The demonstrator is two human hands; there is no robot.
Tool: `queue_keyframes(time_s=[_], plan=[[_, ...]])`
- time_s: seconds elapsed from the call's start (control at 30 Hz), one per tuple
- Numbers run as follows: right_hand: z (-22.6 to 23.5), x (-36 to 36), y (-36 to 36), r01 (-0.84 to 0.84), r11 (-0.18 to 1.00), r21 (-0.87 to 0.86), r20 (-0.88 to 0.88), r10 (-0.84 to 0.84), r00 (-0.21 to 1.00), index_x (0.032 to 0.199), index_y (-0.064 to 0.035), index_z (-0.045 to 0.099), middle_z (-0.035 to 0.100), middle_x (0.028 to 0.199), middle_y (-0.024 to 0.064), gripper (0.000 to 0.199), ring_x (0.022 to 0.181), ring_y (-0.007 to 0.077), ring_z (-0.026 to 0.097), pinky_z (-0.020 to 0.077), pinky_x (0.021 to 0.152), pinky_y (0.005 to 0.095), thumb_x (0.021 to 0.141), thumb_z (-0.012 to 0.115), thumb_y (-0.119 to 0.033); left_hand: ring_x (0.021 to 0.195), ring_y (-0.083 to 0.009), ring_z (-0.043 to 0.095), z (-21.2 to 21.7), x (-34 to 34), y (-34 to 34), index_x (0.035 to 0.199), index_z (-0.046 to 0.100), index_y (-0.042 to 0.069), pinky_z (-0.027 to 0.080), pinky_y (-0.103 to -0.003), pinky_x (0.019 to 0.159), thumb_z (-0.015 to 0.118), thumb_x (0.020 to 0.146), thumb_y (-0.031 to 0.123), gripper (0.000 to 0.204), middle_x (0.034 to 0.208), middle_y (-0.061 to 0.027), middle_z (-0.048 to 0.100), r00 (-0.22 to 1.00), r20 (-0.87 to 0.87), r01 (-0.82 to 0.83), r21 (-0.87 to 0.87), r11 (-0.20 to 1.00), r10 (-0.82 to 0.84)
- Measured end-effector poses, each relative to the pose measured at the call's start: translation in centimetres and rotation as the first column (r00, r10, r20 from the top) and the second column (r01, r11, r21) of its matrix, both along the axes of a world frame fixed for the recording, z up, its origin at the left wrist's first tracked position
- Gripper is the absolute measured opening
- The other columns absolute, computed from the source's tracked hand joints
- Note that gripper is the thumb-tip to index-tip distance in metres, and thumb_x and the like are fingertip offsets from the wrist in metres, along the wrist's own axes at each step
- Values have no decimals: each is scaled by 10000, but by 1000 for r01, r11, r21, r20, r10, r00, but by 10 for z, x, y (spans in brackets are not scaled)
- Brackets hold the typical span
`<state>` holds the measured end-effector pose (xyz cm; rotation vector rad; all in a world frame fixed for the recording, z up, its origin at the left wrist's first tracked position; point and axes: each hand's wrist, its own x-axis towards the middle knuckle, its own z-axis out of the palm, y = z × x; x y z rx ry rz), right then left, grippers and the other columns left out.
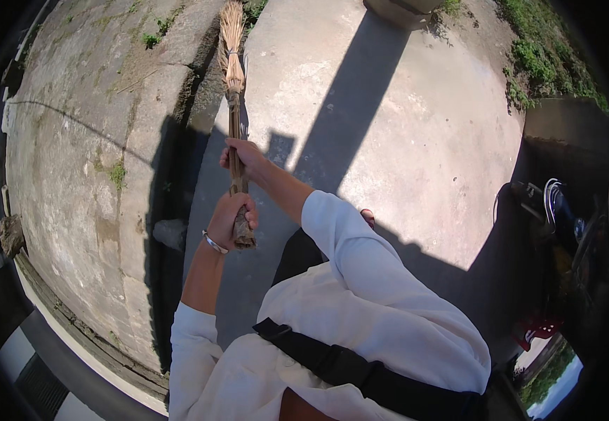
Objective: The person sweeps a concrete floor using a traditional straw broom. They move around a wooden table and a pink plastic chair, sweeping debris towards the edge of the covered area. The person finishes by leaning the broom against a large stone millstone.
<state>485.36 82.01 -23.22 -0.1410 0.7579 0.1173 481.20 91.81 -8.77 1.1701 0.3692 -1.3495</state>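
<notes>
I hold a long broom of bundled brown twigs (233,77) with both hands, its bristle end pointing away from me at the concrete ground (403,126). My right hand (243,158) grips the shaft higher up. My left hand (231,219), with a metal bangle on the wrist, is closed around the butt end of the shaft. Both sleeves are white. A black strap crosses my chest.
A low, weathered concrete wall (87,175) runs along the left, with a dirt-filled gap (203,77) beside it. Grass (543,56) grows at the upper right. A parked motorbike (564,217) stands in shadow at the right. Long shadows cross the ground.
</notes>
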Motion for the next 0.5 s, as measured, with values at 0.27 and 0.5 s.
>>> queue_keyframes(time_s=[0.27,0.5], plan=[[-64,-129,-56,252,966,-65,-283,-260,923,766,-37,392,428,577,27,103,457,96,427,387,385,221,803,481,-74,456,-79,467,1,-75,-52,720,403,49,440,-217,402,482,770,89,101,579,-23,448,905,-278,351,62,934,-321],[-17,-270,-93,419,885,-202,-401,-465,789,848,-102,354,407,590,45,84,431,124,417,402,367,278,806,424,-84,423,-95,467,35,-161,-100,730,358,37,435,-228,372,488,732,56,131,562,-33,452,716,-343,672,101,733,-609]])
